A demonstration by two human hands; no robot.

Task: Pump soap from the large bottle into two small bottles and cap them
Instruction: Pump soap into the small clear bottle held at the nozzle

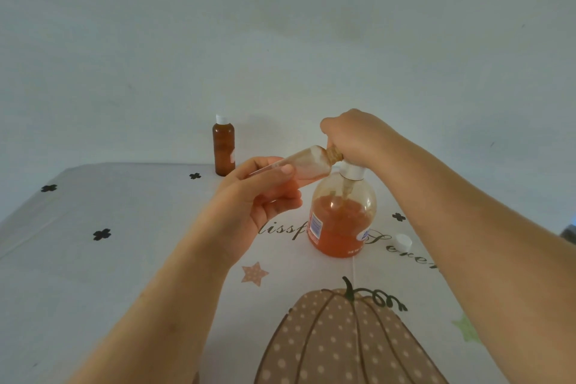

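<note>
The large clear bottle [341, 218], half full of orange soap, stands on the table [131, 259] at centre. My right hand [352, 137] covers its white pump head from above, fingers curled over it. My left hand [265, 190] grips a small uncapped bottle [308, 165], tilted almost flat, with its mouth up against the pump spout. Its inside is smeared with soap. A second small brown bottle [223, 146] with a white cap stands upright at the table's far edge. A loose white cap [403, 241] lies right of the large bottle.
A pale tablecloth printed with a pumpkin [343, 337], stars and lettering covers the table. A plain wall rises just behind the far edge. A dark object [568, 232] shows at the right border.
</note>
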